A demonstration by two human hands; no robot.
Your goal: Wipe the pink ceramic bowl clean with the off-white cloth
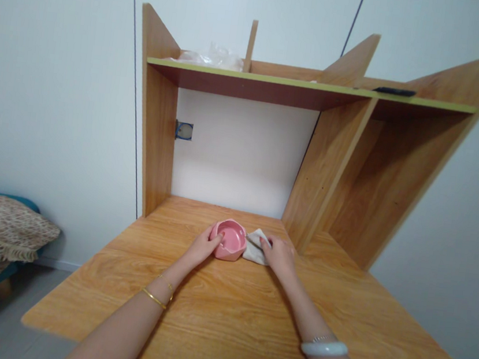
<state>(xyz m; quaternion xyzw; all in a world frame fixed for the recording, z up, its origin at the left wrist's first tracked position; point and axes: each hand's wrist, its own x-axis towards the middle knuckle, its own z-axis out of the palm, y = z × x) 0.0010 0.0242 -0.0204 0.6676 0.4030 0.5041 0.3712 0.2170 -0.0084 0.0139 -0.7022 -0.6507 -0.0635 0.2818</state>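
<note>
Toward the back of the wooden desk [223, 311], my left hand [206, 243] grips the left rim of a pink ashtray-like bowl [234, 238]. The thumb reaches over the rim into the bowl, and the other fingers are hidden behind its outer side. The bowl is tilted so its inside faces me. Just to its right, my right hand [277, 253] pinches a pale grey cloth [256, 247] between thumb and fingers. The cloth's left edge lies against or very close to the bowl's right side.
A wooden hutch [157, 134] rises at the back of the desk. On its upper shelf lie a clear plastic bag [215, 57] and a dark flat object [394, 91]. An uncovered wall box [184, 131] shows inside. A fringed blanket [2, 226] covers furniture at left.
</note>
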